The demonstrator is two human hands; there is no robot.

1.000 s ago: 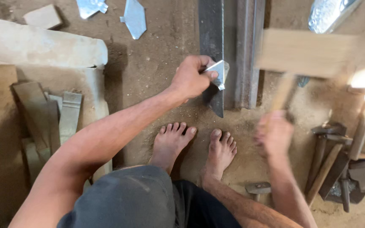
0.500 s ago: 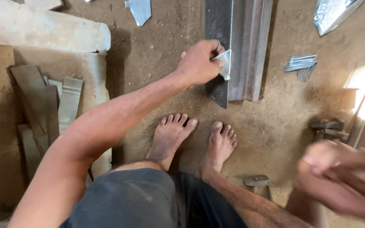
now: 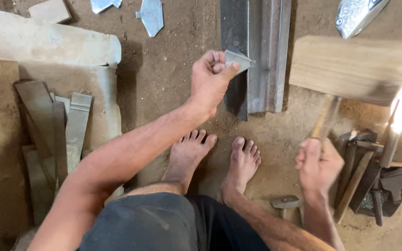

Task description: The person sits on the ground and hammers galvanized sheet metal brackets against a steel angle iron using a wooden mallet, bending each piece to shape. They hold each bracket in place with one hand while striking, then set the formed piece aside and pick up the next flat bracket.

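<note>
Grey sheet-metal piece point(image 3: 238, 59) on steel rail point(image 3: 257, 51)

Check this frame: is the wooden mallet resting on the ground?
No, the right hand grips the handle and holds the wooden mallet raised above the dirt floor.

mallet point(image 3: 354, 67): pale wood | metal piece point(image 3: 238, 59): silver-grey | rail point(image 3: 257, 51): dark grey | ground point(image 3: 164, 83): brown
</note>
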